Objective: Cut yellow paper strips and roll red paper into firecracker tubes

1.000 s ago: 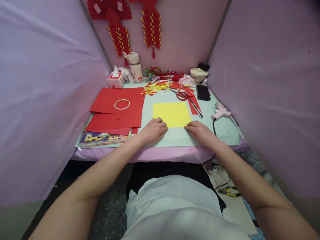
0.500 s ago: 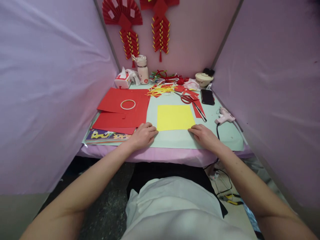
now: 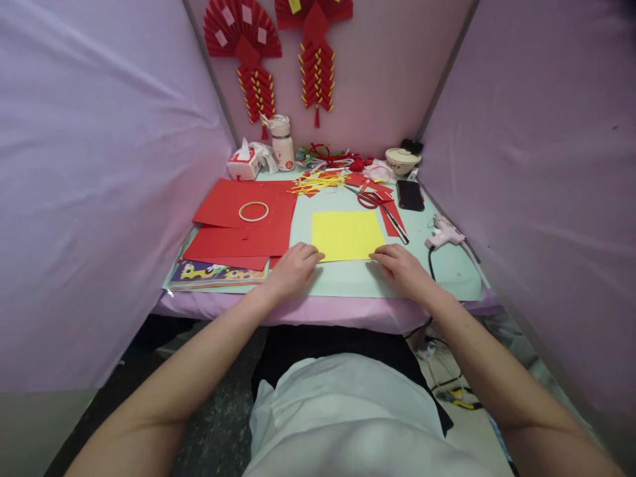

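Observation:
A flat sheet of yellow paper (image 3: 348, 235) lies on the pale green mat (image 3: 342, 281) in front of me. My left hand (image 3: 297, 270) has its fingers closed at the sheet's near left corner. At the near right corner, my right hand (image 3: 400, 266) pinches the edge between thumb and fingers. The thumb of my left hand is mostly hidden. Just beyond the sheet lie red-handled scissors (image 3: 368, 200) and a dark, slim tool (image 3: 395, 225), which rests across a strip of red paper (image 3: 389, 213).
Red sheets (image 3: 233, 242) with a pale ring (image 3: 254, 211) on top cover the left side. Yellow strips (image 3: 318, 182), a tissue box (image 3: 243, 165), a bottle (image 3: 283, 146) and a lidded bowl (image 3: 402, 161) stand behind. Rightward are a phone (image 3: 410, 195) and a glue gun (image 3: 444, 232).
Both hands have shifted inward along the near edge of the yellow sheet, the left one more plainly. The sheet stays flat in about the same spot. The camera view has tilted slightly.

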The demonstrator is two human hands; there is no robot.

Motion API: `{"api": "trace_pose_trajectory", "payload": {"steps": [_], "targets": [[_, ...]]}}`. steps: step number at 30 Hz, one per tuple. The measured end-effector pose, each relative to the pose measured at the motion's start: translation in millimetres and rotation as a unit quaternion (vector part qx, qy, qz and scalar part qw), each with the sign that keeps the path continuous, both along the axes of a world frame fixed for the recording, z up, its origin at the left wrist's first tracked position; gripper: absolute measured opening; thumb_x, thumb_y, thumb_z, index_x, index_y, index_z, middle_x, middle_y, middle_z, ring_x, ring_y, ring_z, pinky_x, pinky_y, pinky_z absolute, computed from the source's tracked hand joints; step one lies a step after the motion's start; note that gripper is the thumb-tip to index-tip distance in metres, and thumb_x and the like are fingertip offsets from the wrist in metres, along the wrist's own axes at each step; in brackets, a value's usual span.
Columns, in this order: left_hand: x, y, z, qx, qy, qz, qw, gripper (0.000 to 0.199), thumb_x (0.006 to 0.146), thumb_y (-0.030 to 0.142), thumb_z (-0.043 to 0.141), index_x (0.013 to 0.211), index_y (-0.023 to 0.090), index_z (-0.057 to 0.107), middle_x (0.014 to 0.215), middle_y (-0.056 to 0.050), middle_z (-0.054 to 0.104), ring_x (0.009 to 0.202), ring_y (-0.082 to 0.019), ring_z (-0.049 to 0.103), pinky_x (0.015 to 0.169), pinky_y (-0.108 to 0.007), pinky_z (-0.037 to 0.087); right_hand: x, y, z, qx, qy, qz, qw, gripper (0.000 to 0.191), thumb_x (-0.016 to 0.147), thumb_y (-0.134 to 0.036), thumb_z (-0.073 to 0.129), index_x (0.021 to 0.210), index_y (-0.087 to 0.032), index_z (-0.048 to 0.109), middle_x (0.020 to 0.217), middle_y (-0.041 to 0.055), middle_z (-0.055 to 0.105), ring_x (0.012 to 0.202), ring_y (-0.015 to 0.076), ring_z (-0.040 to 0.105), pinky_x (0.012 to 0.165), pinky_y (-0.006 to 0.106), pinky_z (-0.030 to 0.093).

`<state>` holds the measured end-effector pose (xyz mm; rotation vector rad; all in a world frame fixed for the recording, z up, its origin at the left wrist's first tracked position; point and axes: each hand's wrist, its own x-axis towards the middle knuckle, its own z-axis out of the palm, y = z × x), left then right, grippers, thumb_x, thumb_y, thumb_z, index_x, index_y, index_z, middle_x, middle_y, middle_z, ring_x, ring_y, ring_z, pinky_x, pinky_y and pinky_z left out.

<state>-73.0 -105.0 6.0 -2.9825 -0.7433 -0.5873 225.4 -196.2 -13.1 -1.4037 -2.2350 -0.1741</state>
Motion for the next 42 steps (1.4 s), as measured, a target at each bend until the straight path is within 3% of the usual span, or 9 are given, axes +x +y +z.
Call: {"api": "trace_pose_trajectory", "payload": {"steps": [2,6,17,25,36,42], "targets": [[24.5,-0.1,-0.5,-0.037,0.023,-0.036,0.998,0.033,0.095,0.012,0.042,0.119,0.013,0.064,0.111,-0.013,0.063,0.103,-0.024,0.054,0.09,-0.037,0.046,-8.9,7.3,4.9,-0.026,0.006,0.022,0.999,0.035,0.091,-0.007,0.045,0.115,-0.016,0.069,0.109,0.0134,0.067,0.1,0.0258,0.06,0.088,0.042,0.052],[59.2,3.7,-2.9,-0.071,0.09,-0.037,0.993,0.032,0.101,0.021,0.039,0.113,0.016,0.068,0.102,-0.01,0.063,0.094,-0.023,0.055,0.083,-0.035,0.046,-19.9,21.7,9.8,-0.088,-0.006,0.044,0.995,0.036,0.091,-0.007,0.045,0.114,-0.016,0.07,0.099,0.0116,0.068,0.093,0.0243,0.06,0.081,0.038,0.051],[63.2,18.1,-7.4,-0.008,0.15,-0.094,0.984,0.032,0.1,0.019,0.038,0.109,0.016,0.069,0.097,-0.009,0.063,0.089,-0.023,0.053,0.08,-0.035,0.042,-21.3,29.9,15.2,-0.121,-0.09,0.059,0.987,0.036,0.091,-0.008,0.044,0.111,-0.019,0.072,0.091,0.0082,0.066,0.083,0.0194,0.055,0.074,0.031,0.041],[38.3,14.8,2.1,0.01,0.132,-0.083,0.988,0.026,0.099,0.019,0.044,0.105,0.017,0.069,0.095,-0.008,0.065,0.092,-0.024,0.052,0.078,-0.036,0.04,-0.6,24.1,15.6,-0.1,-0.117,0.073,0.985,0.033,0.093,-0.007,0.044,0.107,-0.016,0.071,0.096,0.0093,0.067,0.086,0.0215,0.055,0.078,0.033,0.041],[-10.9,9.9,1.2,0.011,0.101,-0.043,0.994,0.029,0.099,0.015,0.041,0.103,0.016,0.07,0.097,-0.01,0.067,0.097,-0.024,0.053,0.084,-0.036,0.043,38.2,3.1,7.4,-0.087,-0.074,0.038,0.993,0.036,0.089,-0.005,0.045,0.108,-0.019,0.072,0.102,0.0111,0.07,0.093,0.0237,0.059,0.081,0.037,0.048],[-22.2,6.8,-0.8,0.024,0.088,-0.032,0.995,0.028,0.098,0.017,0.043,0.104,0.017,0.07,0.097,-0.011,0.068,0.097,-0.025,0.053,0.085,-0.038,0.044,54.0,-6.6,0.1,-0.086,-0.048,0.018,0.995,0.035,0.088,-0.007,0.047,0.107,-0.021,0.073,0.102,0.0105,0.071,0.095,0.0242,0.061,0.084,0.04,0.051]]}}
